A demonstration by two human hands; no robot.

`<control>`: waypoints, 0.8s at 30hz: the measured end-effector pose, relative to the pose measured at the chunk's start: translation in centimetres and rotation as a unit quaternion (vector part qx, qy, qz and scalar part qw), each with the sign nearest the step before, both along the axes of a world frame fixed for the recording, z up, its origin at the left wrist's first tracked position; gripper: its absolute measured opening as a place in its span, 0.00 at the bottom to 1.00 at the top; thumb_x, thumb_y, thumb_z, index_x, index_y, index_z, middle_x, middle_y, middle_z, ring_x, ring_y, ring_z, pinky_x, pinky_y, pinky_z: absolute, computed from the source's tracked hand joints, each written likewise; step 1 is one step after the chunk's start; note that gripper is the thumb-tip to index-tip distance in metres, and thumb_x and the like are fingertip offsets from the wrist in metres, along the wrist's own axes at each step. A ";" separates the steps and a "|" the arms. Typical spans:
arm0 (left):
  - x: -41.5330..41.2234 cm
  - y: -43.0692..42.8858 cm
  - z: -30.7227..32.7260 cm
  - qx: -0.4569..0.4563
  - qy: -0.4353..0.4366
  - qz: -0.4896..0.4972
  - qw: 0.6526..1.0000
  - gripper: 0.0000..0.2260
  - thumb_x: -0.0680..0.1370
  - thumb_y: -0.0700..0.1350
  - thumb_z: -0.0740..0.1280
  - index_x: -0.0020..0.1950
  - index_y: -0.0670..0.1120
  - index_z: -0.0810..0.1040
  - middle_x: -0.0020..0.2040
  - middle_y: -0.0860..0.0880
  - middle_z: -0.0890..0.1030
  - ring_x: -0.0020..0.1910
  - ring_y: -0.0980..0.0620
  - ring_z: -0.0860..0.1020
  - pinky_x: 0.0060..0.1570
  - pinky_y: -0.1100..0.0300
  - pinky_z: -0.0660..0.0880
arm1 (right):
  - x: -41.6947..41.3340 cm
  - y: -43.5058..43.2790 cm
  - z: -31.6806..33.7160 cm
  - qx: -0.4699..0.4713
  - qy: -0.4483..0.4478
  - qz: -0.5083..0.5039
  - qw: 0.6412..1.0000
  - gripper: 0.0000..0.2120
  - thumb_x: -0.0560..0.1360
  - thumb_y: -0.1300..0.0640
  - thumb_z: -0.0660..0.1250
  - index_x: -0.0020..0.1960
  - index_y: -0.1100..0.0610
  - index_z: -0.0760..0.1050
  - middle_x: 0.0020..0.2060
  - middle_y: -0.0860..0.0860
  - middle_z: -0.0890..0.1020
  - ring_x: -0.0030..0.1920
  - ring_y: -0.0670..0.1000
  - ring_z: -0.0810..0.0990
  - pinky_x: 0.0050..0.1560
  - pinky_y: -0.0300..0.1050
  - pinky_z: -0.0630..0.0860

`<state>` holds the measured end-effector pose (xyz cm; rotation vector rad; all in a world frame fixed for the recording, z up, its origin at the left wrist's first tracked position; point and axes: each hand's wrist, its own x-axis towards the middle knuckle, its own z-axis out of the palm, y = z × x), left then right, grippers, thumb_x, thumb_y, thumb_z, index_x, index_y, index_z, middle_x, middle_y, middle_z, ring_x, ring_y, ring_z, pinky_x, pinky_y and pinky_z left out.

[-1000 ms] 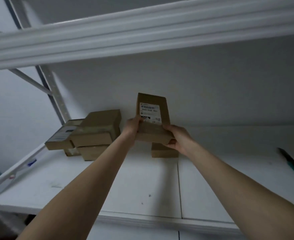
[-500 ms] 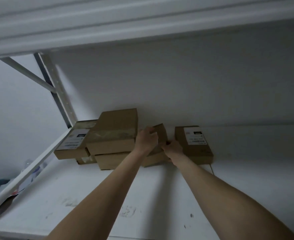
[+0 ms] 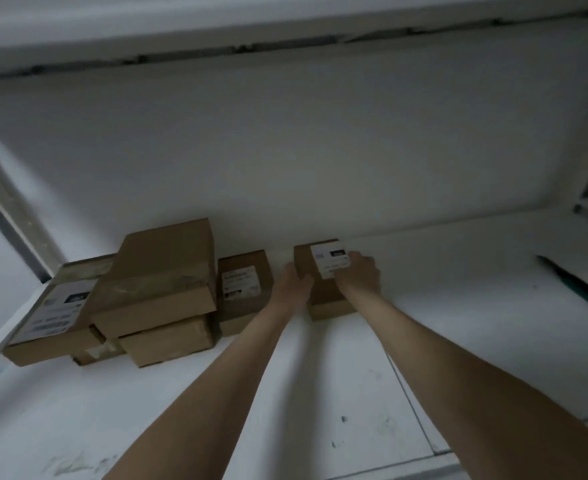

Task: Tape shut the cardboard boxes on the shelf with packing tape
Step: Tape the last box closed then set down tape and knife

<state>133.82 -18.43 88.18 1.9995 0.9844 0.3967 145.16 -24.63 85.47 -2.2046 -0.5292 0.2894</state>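
A small labelled cardboard box (image 3: 322, 294) lies on the white shelf (image 3: 285, 410) near the back wall. My left hand (image 3: 292, 282) grips its left side. My right hand (image 3: 358, 275) lies over its top and right edge, fingers curled on the white label. Just left of it sits another small labelled box (image 3: 244, 285). Further left is a stack: a large box (image 3: 160, 271) with shiny tape across it on a lower box (image 3: 171, 344), next to a flat labelled box (image 3: 53, 313). I see no roll of packing tape.
A long dark green object (image 3: 576, 285) lies on the shelf at the far right. A metal upright (image 3: 8, 202) stands at the left end. The upper shelf (image 3: 285, 29) hangs low overhead. Bare shelf board stretches between the boxes and the green object.
The box I was holding now lies flat beside the stack. Both hands have moved right onto the other small labelled box. The view has dropped and come closer.
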 end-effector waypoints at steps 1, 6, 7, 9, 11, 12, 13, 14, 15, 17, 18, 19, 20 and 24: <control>0.6 -0.7 -0.4 -0.021 -0.011 -0.003 1.000 0.24 0.80 0.40 0.60 0.75 0.40 0.59 0.70 0.45 0.68 0.68 0.44 0.68 0.58 0.60 0.66 | 0.6 -1.3 -0.2 -0.021 0.026 -0.004 0.999 0.25 0.78 0.54 0.62 0.74 0.57 0.63 0.69 0.60 0.67 0.68 0.62 0.68 0.67 0.51 0.69; 3.4 -1.9 -3.7 -0.119 0.012 0.036 0.992 0.30 0.78 0.48 0.64 0.75 0.38 0.58 0.68 0.43 0.72 0.64 0.43 0.72 0.62 0.53 0.71 | 1.3 -5.8 -1.4 0.078 0.204 0.051 0.975 0.22 0.81 0.54 0.62 0.70 0.64 0.68 0.64 0.58 0.75 0.57 0.55 0.74 0.48 0.39 0.70; 3.7 -2.2 -4.2 -0.121 -0.002 0.043 0.992 0.25 0.77 0.48 0.64 0.71 0.40 0.66 0.63 0.44 0.76 0.58 0.45 0.75 0.58 0.54 0.73 | 1.6 -6.3 -1.7 0.083 0.207 0.057 0.973 0.19 0.81 0.54 0.62 0.67 0.64 0.72 0.59 0.57 0.77 0.52 0.53 0.74 0.42 0.39 0.70; 4.3 -3.4 -4.5 -0.108 -0.051 0.062 0.991 0.16 0.78 0.47 0.64 0.64 0.42 0.74 0.55 0.46 0.79 0.52 0.46 0.77 0.53 0.55 0.74 | 2.2 -6.9 -2.0 0.094 0.205 0.033 0.974 0.15 0.80 0.53 0.63 0.62 0.62 0.74 0.53 0.55 0.76 0.46 0.51 0.73 0.39 0.39 0.69; 5.1 -5.1 -4.6 -0.089 -0.101 0.087 0.987 0.16 0.78 0.46 0.64 0.63 0.41 0.74 0.54 0.48 0.78 0.53 0.46 0.77 0.53 0.56 0.74 | 3.0 -7.9 -2.1 0.127 0.222 -0.016 0.967 0.18 0.80 0.51 0.64 0.62 0.62 0.70 0.54 0.56 0.74 0.48 0.52 0.74 0.44 0.43 0.73; 5.5 -6.2 -4.5 -0.082 -0.122 0.099 0.984 0.16 0.78 0.46 0.65 0.64 0.41 0.73 0.54 0.49 0.77 0.54 0.45 0.77 0.53 0.56 0.74 | 3.5 -8.5 -2.0 0.156 0.247 -0.039 0.956 0.18 0.80 0.51 0.64 0.62 0.63 0.69 0.55 0.57 0.74 0.52 0.55 0.75 0.47 0.47 0.76; 6.0 -7.2 -4.5 -0.087 -0.144 0.108 0.980 0.17 0.79 0.46 0.65 0.65 0.40 0.72 0.55 0.47 0.77 0.55 0.45 0.77 0.54 0.56 0.74 | 3.9 -9.4 -1.8 0.192 0.271 -0.058 0.942 0.16 0.80 0.53 0.65 0.60 0.63 0.68 0.56 0.58 0.74 0.56 0.57 0.75 0.49 0.50 0.77; 6.5 -8.2 -4.3 -0.096 -0.162 0.114 0.975 0.17 0.79 0.46 0.65 0.65 0.39 0.72 0.56 0.46 0.78 0.56 0.44 0.77 0.56 0.53 0.75 | 4.4 -10.4 -1.5 0.222 0.290 -0.070 0.928 0.12 0.80 0.56 0.65 0.57 0.62 0.67 0.56 0.59 0.74 0.57 0.59 0.76 0.50 0.52 0.78; 7.1 -9.1 -4.2 -0.107 -0.177 0.116 0.971 0.17 0.79 0.46 0.64 0.65 0.39 0.72 0.58 0.44 0.78 0.56 0.44 0.77 0.57 0.51 0.75 | 5.1 -11.5 -1.3 0.244 0.303 -0.074 0.918 0.09 0.80 0.58 0.65 0.54 0.61 0.67 0.56 0.60 0.75 0.57 0.60 0.77 0.50 0.54 0.78; 8.5 -10.6 -4.1 -0.127 -0.196 0.108 0.966 0.17 0.79 0.46 0.63 0.64 0.39 0.73 0.59 0.42 0.78 0.56 0.43 0.77 0.57 0.49 0.76 | 6.7 -14.2 -0.8 0.278 0.332 -0.067 0.899 0.07 0.79 0.61 0.65 0.53 0.60 0.67 0.58 0.61 0.76 0.56 0.61 0.78 0.52 0.55 0.78; 9.2 -11.2 -3.9 -0.135 -0.198 0.101 0.966 0.18 0.79 0.48 0.62 0.65 0.40 0.72 0.59 0.42 0.78 0.56 0.43 0.77 0.57 0.49 0.76 | 7.6 -15.6 -0.6 0.292 0.341 -0.063 0.891 0.08 0.79 0.61 0.66 0.55 0.60 0.68 0.58 0.61 0.77 0.56 0.61 0.78 0.52 0.54 0.78; 9.9 -11.8 -3.5 -0.148 -0.197 0.098 0.964 0.20 0.79 0.50 0.63 0.67 0.41 0.70 0.61 0.42 0.76 0.57 0.43 0.77 0.59 0.49 0.75 | 8.4 -17.1 -0.4 0.302 0.343 -0.060 0.887 0.10 0.79 0.61 0.66 0.57 0.60 0.69 0.58 0.61 0.77 0.55 0.61 0.79 0.52 0.53 0.79; 10.6 -12.4 -3.2 -0.173 -0.196 0.093 0.961 0.22 0.79 0.52 0.63 0.69 0.42 0.67 0.63 0.43 0.74 0.58 0.43 0.76 0.61 0.47 0.74 | 9.3 -18.6 -0.2 0.311 0.342 -0.057 0.885 0.12 0.78 0.62 0.67 0.60 0.61 0.69 0.57 0.61 0.78 0.54 0.60 0.79 0.51 0.52 0.79; 13.0 -16.0 -1.4 -0.270 -0.207 0.034 0.940 0.29 0.80 0.54 0.62 0.77 0.48 0.56 0.69 0.44 0.70 0.65 0.42 0.72 0.65 0.48 0.70 | 11.7 -24.2 0.8 0.337 0.359 -0.027 0.870 0.15 0.78 0.67 0.65 0.64 0.63 0.69 0.54 0.60 0.78 0.50 0.58 0.80 0.48 0.49 0.78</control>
